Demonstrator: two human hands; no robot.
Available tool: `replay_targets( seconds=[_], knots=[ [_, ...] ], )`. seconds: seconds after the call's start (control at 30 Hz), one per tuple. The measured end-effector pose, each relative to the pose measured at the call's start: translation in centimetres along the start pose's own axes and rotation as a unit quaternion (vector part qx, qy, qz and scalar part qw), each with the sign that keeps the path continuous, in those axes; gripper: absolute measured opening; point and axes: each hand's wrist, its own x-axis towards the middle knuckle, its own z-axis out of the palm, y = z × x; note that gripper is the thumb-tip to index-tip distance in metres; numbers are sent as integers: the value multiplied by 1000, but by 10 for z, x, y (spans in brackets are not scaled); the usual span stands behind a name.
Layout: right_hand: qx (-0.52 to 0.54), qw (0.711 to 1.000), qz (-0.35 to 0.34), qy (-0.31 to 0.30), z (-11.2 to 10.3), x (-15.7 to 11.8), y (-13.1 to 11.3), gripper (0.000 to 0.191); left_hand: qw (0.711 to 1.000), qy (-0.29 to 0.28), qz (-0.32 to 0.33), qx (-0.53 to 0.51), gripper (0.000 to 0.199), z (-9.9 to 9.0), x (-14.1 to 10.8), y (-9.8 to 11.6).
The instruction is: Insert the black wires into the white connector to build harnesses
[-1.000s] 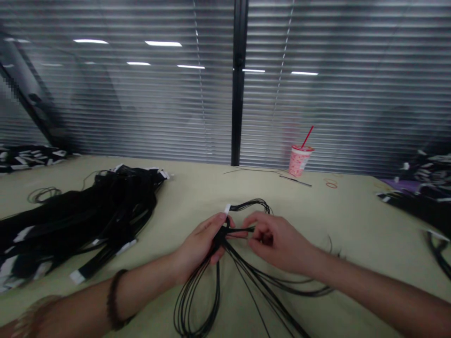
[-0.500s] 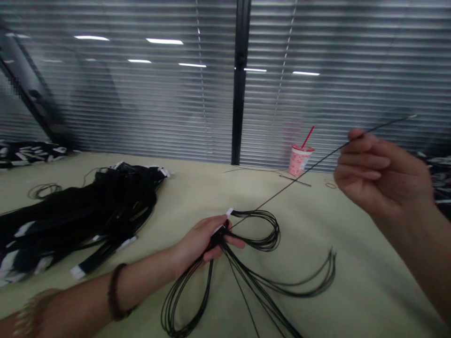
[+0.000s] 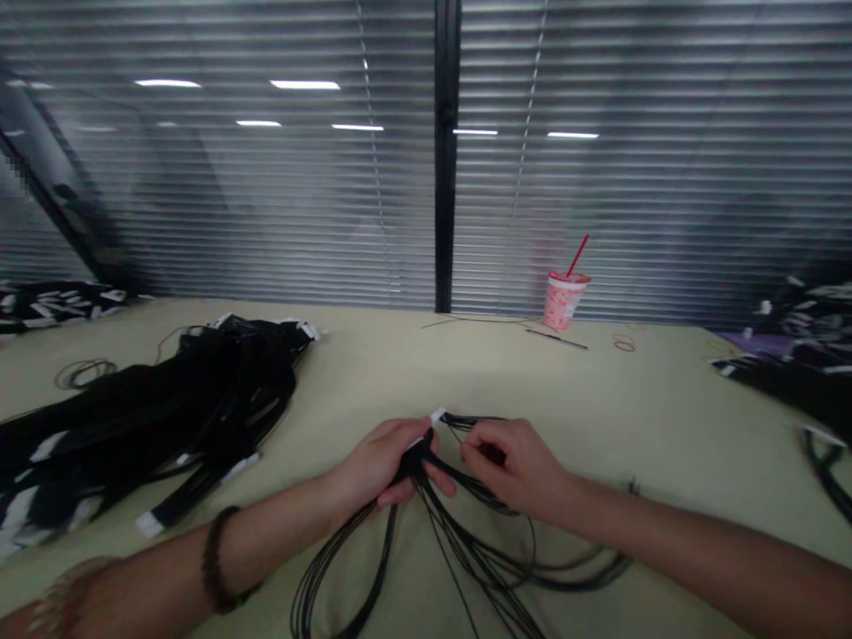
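My left hand (image 3: 399, 457) is closed around the middle of a bundle of thin black cables (image 3: 443, 524). Loops and loose strands fan out below and to the right of it. A white tag or connector end (image 3: 437, 415) sticks up by my thumb. Just right of that, my right hand (image 3: 509, 461) is closed in a pinch at the loop, with a single thin black strand running to its fingertips. Part of the loop is hidden behind this hand.
A heap of black cables with white ends (image 3: 219, 382) lies on the table (image 3: 373, 364) at left, another pile (image 3: 805, 355) at right. Toward the back are a pink cup with a red straw (image 3: 564, 302), a thin dark pen-like stick (image 3: 556, 339) and rubber bands (image 3: 624, 343). Window blinds stand behind.
My right hand has come down and left from high on the right, where it held one strand stretched out, to the bundle beside my left hand. My left hand keeps its hold.
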Motion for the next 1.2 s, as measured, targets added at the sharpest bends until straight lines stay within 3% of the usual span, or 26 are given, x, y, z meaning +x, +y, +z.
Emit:
replay_targets(
  seconds=[0.27,1.2],
  knots=[
    [-30,998,-47,-17,5,-3,8,21,1000,-11,-2,7,36,-2,0,0],
    [-21,1000,-4,5,4,-4,6,18,999,-22,-9,22,36,-2,-1,2]
  ],
)
